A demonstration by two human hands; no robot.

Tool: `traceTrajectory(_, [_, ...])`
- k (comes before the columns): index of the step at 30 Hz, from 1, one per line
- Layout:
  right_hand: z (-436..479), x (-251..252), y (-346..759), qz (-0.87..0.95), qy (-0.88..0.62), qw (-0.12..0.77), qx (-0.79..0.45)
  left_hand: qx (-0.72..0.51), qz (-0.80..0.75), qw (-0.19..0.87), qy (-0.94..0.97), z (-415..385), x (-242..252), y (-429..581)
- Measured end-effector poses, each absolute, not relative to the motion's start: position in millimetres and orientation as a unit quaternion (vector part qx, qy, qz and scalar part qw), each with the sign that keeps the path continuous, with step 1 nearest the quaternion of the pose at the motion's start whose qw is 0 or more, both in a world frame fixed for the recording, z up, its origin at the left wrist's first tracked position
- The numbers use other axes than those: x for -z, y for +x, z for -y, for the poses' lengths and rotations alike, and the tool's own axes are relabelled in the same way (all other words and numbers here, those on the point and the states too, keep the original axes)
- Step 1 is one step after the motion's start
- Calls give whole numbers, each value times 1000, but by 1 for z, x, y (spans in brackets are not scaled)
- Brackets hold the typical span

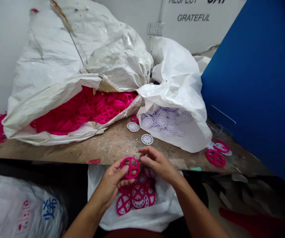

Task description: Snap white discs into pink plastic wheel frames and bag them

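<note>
Over there on the table (115, 142), a bag (40, 82) of rings (90, 109) lies left of a sack (177, 71) of discs (162, 121).

A pink spoked ring (130, 167) sits in the left hand (115, 178).

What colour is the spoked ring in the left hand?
The spoked ring in the left hand is bright pink, seen best in the head view.

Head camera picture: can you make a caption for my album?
The left hand holds a pink wheel above pink-and-white discs in a white bag, with the right hand close by.
</note>
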State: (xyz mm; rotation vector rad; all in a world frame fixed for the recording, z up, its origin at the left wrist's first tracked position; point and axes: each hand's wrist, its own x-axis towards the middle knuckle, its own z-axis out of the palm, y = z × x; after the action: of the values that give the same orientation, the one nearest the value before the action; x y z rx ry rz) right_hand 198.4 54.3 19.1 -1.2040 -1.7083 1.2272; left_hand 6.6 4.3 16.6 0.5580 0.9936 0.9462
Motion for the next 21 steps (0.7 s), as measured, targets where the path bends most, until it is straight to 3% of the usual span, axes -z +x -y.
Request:
traceTrajectory(4, [-101,-18,215,751,-537,304,-235,-465,-460,723,223,-6,-20,-2])
traceTrajectory(9, [-140,-21,223,824,-496,164,-220,-483,-453,722,200,-6,-19,-3])
traceTrajectory(12, [-142,-30,225,814,-532,124,-197,-489,-444,726,191,-7,-18,-2])
traceTrajectory(16, [-119,-42,224,783,-544,204,-220,-492,-445,725,185,-8,-19,-3])
traceTrajectory(21, [-63,-38,198,625,-478,397,-473,-483,-420,738,213,-6,-21,3])
